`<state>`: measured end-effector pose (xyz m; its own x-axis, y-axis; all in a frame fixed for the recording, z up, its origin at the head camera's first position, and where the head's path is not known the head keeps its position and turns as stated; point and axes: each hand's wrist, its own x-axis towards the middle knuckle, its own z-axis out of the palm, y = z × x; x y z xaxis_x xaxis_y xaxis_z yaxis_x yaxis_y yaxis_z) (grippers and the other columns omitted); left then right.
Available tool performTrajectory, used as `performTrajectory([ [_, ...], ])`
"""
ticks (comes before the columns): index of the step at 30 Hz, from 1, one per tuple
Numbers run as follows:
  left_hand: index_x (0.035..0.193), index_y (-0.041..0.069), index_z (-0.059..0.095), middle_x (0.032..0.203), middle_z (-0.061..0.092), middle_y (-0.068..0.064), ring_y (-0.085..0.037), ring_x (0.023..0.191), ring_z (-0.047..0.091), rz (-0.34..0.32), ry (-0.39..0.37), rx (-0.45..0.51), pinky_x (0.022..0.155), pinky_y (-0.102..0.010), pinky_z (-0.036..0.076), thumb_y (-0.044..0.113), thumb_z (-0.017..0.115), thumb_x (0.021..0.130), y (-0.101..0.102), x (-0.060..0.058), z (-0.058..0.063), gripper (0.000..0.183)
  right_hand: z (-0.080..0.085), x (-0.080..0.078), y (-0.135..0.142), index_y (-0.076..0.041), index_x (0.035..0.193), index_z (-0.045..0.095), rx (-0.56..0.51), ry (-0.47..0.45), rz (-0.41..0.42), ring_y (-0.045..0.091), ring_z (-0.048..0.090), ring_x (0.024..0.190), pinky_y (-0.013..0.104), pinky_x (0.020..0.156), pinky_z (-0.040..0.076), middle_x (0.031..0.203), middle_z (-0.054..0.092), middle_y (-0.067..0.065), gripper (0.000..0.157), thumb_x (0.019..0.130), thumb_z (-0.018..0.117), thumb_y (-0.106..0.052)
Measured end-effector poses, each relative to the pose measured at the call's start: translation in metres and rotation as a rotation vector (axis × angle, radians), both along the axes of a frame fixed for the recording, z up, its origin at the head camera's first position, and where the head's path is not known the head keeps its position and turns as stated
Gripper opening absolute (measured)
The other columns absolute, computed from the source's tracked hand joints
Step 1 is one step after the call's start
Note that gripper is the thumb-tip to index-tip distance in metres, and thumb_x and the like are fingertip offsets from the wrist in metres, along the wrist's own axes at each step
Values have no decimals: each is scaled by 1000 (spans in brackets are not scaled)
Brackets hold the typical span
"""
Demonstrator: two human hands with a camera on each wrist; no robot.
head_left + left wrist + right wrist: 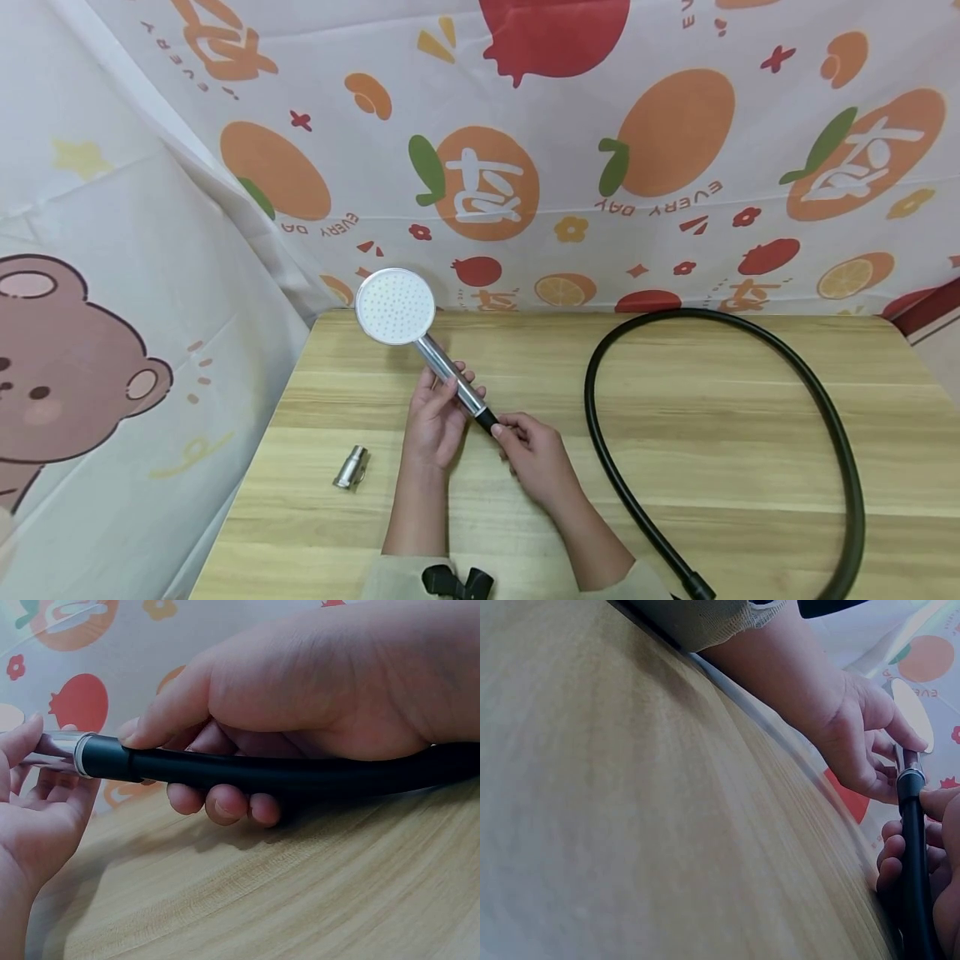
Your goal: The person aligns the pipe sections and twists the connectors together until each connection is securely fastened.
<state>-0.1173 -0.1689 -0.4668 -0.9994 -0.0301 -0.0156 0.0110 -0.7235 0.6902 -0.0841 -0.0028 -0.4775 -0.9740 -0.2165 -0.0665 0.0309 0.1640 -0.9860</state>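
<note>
A hand shower with a round white spray face [394, 306] and a chrome handle [444, 364] is held tilted above the table. My left hand [437, 421] grips the handle, thumb across it. My right hand [536, 458] pinches the black end of a hose at the handle's lower end. In the left wrist view, the black hose [315, 776] runs under the right palm, and its collar [109, 757] meets the handle's silver rim. Whether the collar is fastened cannot be told. The right wrist view shows the same joint, with the hose [913, 870] below it.
The rest of the black hose [852, 500] lies in a wide loop on the right of the wooden table [525, 358], its other end near the front edge. A small silver metal fitting [351, 467] lies left of the hands. A fruit-print cloth [570, 167] hangs behind.
</note>
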Motion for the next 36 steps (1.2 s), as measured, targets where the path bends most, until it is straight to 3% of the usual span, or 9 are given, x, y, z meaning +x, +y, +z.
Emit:
performTrajectory([
  [8, 145, 23, 41, 110, 60, 2, -13, 100, 61, 0, -15, 11, 90, -36, 57, 0, 48, 100, 0, 0, 0, 50, 1, 0, 1, -19, 116, 64, 30, 0, -4, 7, 50, 53, 20, 45, 42, 72, 65, 4, 28, 93, 68, -33],
  [14, 148, 22, 36, 110, 59, 1, -14, 100, 60, 1, -48, 21, 91, -36, 57, -2, 41, 102, 0, -1, 0, 52, -2, 0, 2, -18, 111, 62, 16, 28, 5, 6, 50, 55, 19, 48, 42, 72, 66, -2, 28, 89, 73, -31],
  [21, 147, 21, 38, 110, 59, 1, -13, 99, 62, 1, -47, 23, 90, -36, 57, -1, 48, 100, 0, -1, 1, 53, -3, -1, 2, -16, 107, 62, 29, 44, 4, 6, 50, 55, 19, 48, 42, 68, 63, -4, 26, 89, 74, -30],
  [29, 151, 21, 33, 111, 60, 2, -13, 100, 60, -20, 0, 29, 92, -34, 56, 0, 44, 102, -1, -2, -1, 55, -1, -2, 1, -15, 107, 64, 47, 16, 9, 7, 51, 57, 20, 49, 42, 72, 65, 0, 25, 92, 70, -33],
  [36, 147, 20, 38, 110, 60, 0, -14, 99, 62, -29, 34, 49, 90, -35, 57, 0, 45, 101, 0, -1, -1, 51, 1, 0, 1, -7, 114, 67, 14, -26, 21, 12, 56, 58, 21, 48, 46, 78, 68, 10, 34, 97, 62, -36],
])
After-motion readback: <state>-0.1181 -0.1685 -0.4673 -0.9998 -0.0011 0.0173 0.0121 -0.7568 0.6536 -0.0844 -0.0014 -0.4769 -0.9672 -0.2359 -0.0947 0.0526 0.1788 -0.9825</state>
